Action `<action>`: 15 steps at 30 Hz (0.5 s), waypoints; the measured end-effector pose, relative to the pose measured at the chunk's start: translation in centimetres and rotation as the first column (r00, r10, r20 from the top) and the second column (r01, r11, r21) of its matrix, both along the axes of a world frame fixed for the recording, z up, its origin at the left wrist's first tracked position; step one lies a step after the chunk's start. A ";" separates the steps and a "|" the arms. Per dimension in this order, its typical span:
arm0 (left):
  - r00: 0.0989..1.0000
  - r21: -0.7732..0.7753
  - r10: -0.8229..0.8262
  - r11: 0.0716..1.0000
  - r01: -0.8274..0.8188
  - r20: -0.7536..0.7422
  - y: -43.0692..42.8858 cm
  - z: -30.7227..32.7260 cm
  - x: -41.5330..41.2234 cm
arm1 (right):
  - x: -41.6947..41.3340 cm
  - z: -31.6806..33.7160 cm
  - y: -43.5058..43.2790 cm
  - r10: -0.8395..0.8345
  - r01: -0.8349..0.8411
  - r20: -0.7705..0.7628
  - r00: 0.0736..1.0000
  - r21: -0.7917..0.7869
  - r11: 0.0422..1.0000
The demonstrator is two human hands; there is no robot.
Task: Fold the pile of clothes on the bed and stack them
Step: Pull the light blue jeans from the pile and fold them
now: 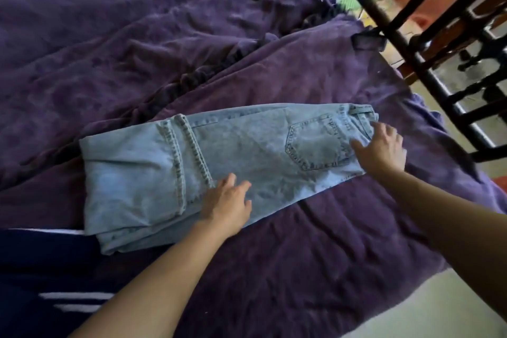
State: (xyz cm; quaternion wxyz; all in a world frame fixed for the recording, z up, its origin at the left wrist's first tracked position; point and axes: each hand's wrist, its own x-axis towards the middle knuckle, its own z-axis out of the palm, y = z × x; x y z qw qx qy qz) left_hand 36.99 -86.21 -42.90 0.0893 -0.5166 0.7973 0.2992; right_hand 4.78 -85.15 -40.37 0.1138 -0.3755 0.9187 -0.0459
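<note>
Currently my left hand (227, 206) and right hand (384, 148) rest open, gripping nothing, on the jeans (247, 151) lying half-folded on the bed (315, 255); recommended: smooth flat, then fold the waistband (359, 115) end over squarely.

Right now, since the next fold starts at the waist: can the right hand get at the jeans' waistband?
Probably yes. The right hand rests open on the jeans, its fingers by the waistband, and nothing lies between them.
</note>
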 end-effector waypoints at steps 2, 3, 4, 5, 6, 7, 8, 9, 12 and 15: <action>1.000 0.007 -0.002 1.000 0.002 -0.004 0.8 -1.2 -3.4 | -3.4 -0.8 -1.0 -0.125 0.118 0.137 0.983 0.054 0.991; 1.000 0.025 -0.003 1.000 0.002 0.019 1.2 -1.8 -4.8 | -4.8 -1.4 -1.5 -0.170 0.154 0.232 0.958 0.084 0.984; 0.999 0.040 0.002 0.999 -0.004 0.054 1.4 -2.4 -5.9 | -5.8 -2.0 -1.8 -0.203 0.178 0.318 0.926 0.107 0.978; 0.996 0.039 0.010 0.999 -0.013 0.094 1.7 -2.9 -6.8 | -6.6 -2.5 -2.1 -0.227 0.193 0.373 0.900 0.125 0.973; 0.992 0.023 0.018 0.999 -0.022 0.128 1.8 -3.3 -7.5 | -7.2 -2.9 -2.3 -0.243 0.203 0.409 0.880 0.139 0.969; 0.989 0.003 0.029 1.000 -0.030 0.148 1.8 -3.6 -7.9 | -7.8 -3.2 -2.3 -0.257 0.213 0.452 0.854 0.146 0.966; 0.988 -0.008 0.040 0.999 -0.039 0.152 1.7 -3.7 -8.2 | -8.4 -3.3 -2.5 -0.284 0.236 0.521 0.805 0.158 0.959; 0.989 -0.005 0.048 0.999 -0.048 0.142 1.6 -3.7 -8.2 | -8.8 -3.0 -2.6 -0.317 0.258 0.601 0.734 0.186 0.948; 0.993 0.047 0.075 0.996 -0.080 0.096 0.9 -3.1 -7.4 | -9.2 -0.6 -3.5 -0.312 0.214 0.712 0.629 0.228 0.950; 0.977 0.086 0.208 0.974 -0.211 0.045 0.3 -1.6 -5.8 | -7.2 3.4 -5.7 -0.128 0.077 0.682 0.720 0.105 0.991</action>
